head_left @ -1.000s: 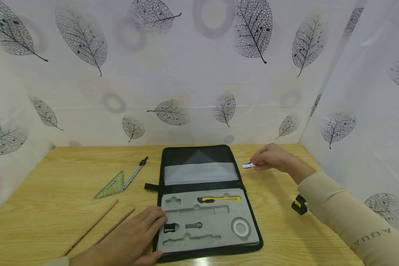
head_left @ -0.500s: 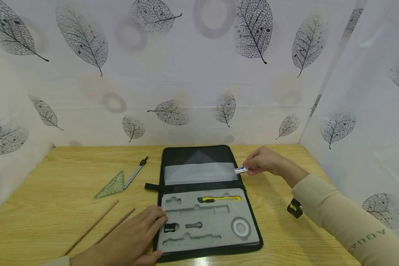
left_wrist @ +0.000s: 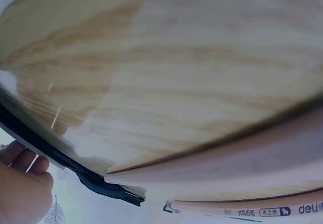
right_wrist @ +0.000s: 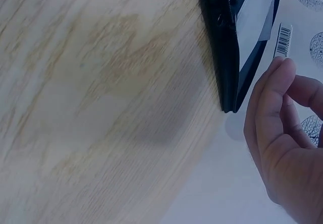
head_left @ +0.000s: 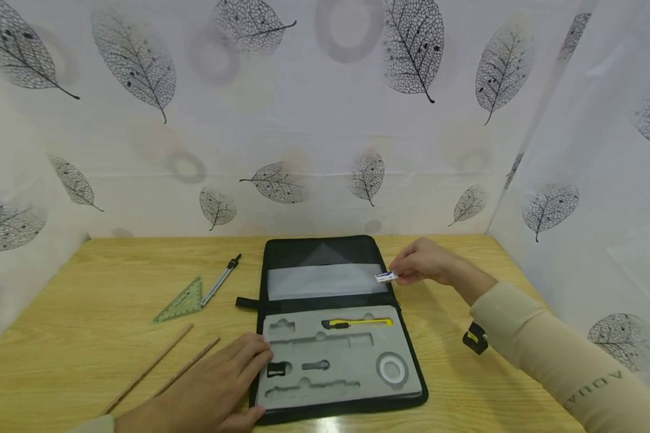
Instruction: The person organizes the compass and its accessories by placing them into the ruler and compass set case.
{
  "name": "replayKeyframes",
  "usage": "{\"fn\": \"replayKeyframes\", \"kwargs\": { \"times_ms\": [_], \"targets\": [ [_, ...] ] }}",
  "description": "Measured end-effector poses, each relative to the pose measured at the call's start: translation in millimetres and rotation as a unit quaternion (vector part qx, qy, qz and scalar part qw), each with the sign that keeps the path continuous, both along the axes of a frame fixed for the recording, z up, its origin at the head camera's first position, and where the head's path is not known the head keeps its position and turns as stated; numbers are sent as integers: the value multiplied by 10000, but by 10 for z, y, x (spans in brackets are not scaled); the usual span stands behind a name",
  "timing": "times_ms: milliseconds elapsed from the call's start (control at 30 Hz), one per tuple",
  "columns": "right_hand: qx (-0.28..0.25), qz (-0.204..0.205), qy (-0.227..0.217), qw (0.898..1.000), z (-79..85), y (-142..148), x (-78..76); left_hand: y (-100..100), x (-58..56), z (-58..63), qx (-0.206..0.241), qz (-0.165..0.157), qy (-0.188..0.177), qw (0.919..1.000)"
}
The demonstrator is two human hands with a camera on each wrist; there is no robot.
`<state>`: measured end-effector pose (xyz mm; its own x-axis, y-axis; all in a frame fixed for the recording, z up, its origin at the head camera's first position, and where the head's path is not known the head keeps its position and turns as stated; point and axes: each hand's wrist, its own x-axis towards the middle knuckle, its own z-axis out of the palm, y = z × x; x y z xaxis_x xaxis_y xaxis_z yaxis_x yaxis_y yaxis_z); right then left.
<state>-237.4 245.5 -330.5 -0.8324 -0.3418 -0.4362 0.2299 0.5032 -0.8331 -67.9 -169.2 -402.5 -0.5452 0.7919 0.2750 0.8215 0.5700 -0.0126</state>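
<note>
Over the right edge of the opened black zip case [head_left: 322,251], my right hand [head_left: 425,264] pinches a small white and blue eraser [head_left: 386,277] between thumb and fingertips. A barcode shows on the eraser [right_wrist: 284,40] in the right wrist view. My left hand [head_left: 222,379] rests on the case's left edge, its fingertips on the grey foam insert [head_left: 336,355]. Set in the foam are a yellow utility knife [head_left: 357,324], a black pencil sharpener [head_left: 275,370], a small grey piece [head_left: 316,365] and a white tape roll [head_left: 392,370]. Several foam slots hold nothing.
Left of the case lie a green set square [head_left: 181,302], a drawing compass [head_left: 220,281] and two wooden pencils [head_left: 148,368] [head_left: 189,364]. A strap [head_left: 247,304] sticks out from the case's left side. A black and yellow device [head_left: 475,338] is on my right wrist.
My right hand has carried the eraser leftward and slightly toward me, from beside the case to over its right edge. The left hand has stayed where it was.
</note>
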Motion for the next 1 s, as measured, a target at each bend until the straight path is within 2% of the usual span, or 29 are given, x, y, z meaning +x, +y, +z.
{"fn": "replayKeyframes", "kwargs": {
  "times_ms": [333, 567, 800, 1000],
  "targets": [
    [-33, 21, -25, 10000, 32, -178, 28, 6, -6, 20, -29, 49, -198, 9998],
    [-89, 192, 32, 9998, 48, -362, 118, -1, -13, 35, -156, 131, -400, 9990],
    [-122, 410, 91, 9990, 29, -550, 217, 4, -9, 27, -104, 119, -309, 9994],
    [-131, 479, 31, 9988, 7, -691, 293, -2, -6, 39, -319, 235, -553, 9977]
  ]
}}
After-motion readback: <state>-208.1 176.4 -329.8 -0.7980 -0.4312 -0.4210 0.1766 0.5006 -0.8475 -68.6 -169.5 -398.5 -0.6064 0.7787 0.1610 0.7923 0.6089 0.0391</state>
